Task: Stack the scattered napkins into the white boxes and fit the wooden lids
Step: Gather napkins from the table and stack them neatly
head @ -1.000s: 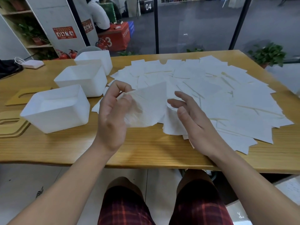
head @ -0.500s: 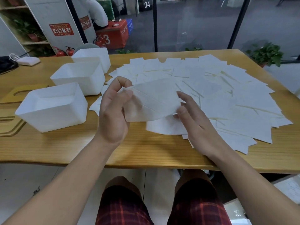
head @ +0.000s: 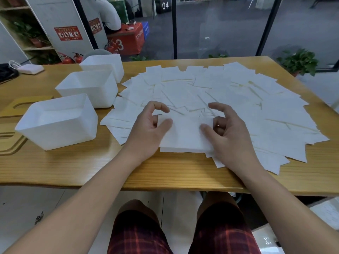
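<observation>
My left hand [head: 149,128] and right hand [head: 224,128] sit on either side of a small stack of napkins [head: 185,135] at the near edge of the spread, thumbs pressing on its top sheet from left and right, fingers curled and lifted apart above it. Neither hand is clamped on anything yet; I judge I am squaring the pile.

The stack lies directly between my hands, its long axis running left to right, its near edge parallel to the near edge of the wooden table [head: 77,167]. The nearest white box [head: 56,121] stands to the left of the stack, just beyond my left hand, so the left hand is the closer one for the carry (though both will probably have to pinch the stack's ends first). Two more white boxes stand farther back on the left.

The scattered napkins [head: 229,92] cover the table's middle and right. How many sheets are in my stack I cannot tell. The wooden lids [head: 8,142] are cut off at the left edge, partly hidden behind the boxes.
</observation>
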A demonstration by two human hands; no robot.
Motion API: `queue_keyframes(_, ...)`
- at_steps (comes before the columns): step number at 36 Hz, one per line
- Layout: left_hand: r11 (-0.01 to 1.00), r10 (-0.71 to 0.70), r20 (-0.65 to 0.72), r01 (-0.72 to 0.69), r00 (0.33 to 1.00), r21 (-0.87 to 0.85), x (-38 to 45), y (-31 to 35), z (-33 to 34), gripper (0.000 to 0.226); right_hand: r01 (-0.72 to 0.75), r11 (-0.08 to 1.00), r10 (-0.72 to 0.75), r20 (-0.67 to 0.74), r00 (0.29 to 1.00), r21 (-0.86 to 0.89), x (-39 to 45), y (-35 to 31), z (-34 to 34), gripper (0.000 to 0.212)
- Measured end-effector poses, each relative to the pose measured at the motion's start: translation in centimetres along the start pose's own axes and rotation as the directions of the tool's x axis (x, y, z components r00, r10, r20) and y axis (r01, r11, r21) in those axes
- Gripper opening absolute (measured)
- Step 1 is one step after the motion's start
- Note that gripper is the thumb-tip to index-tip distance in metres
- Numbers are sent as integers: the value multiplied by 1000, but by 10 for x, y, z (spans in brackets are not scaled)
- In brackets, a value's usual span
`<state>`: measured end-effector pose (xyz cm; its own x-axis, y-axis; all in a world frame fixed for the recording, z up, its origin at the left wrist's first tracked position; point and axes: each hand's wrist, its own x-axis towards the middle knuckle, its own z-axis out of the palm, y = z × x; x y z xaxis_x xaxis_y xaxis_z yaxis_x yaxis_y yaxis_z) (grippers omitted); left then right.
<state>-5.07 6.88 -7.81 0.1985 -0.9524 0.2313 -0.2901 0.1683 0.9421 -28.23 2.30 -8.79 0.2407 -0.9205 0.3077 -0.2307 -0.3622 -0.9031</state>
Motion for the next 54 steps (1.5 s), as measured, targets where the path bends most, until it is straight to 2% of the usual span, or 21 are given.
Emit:
queue_keyframes(5, 965, -8, -42, 18, 999, 263, 4, -12, -5, 31, -23, 982, 9, -78, 997, -186, 2, 14, 5, 49)
queue_keyframes(9, 924, 31, -28, -17, 999, 382, 0, -17, -5, 28, -43, 972, 19, -103, 995, -231, 3, 15, 6, 47)
queue_keyframes(20, 838, 103, -10, -82, 995, 539, -3, -23, -1, 26, -31, 947, 7, -75, 997, -320, 4, 13, 10, 39)
queue_keyframes(23, 803, 139, 7, -117, 990, 584, -2, -25, -1, 26, 30, 926, -66, -81, 995, -376, 4, 14, 12, 40)
queue_keyframes(26, 765, 185, 19, -156, 983, 625, 4, -24, -6, 27, 130, 832, -194, -63, 979, -539, 2, 14, 10, 39)
queue_keyframes(29, 775, 193, 7, -157, 981, 612, 18, -20, -16, 21, 199, 758, -286, -43, 957, -621, 8, 9, 2, 27)
queue_keyframes(33, 768, 187, 57, -182, 981, 615, 47, -20, -23, 13, 269, 748, -304, 47, 951, -607, 43, 4, -4, 12)
queue_keyframes(38, 736, 218, 105, -234, 970, 635, 90, -32, -16, 20, 295, 722, -228, 188, 955, -626, 101, 17, 9, 19)
queue_keyframes(42, 707, 183, 145, -233, 972, 668, 121, -38, -8, 25, 308, 736, -200, 240, 950, -603, 129, 24, 20, 17)
queue_keyframes(45, 695, 186, 155, -241, 970, 677, 130, -44, -4, 17, 284, 789, -211, 194, 958, -545, 131, 34, 22, 14)
queue_keyframes(48, 673, 210, 170, -268, 963, 689, 128, -51, -1, 15, 190, 857, -147, 126, 981, -478, 129, 44, 19, 14)
queue_keyframes(51, 659, 243, 169, -290, 955, 693, 129, -52, 2, 14, 111, 886, -100, 47, 994, -451, 134, 47, 16, 18)
queue_keyframes(54, 687, 291, 135, -305, 947, 660, 129, -47, 2, 11, 63, 906, -55, 31, 998, -419, 139, 44, 19, 22)
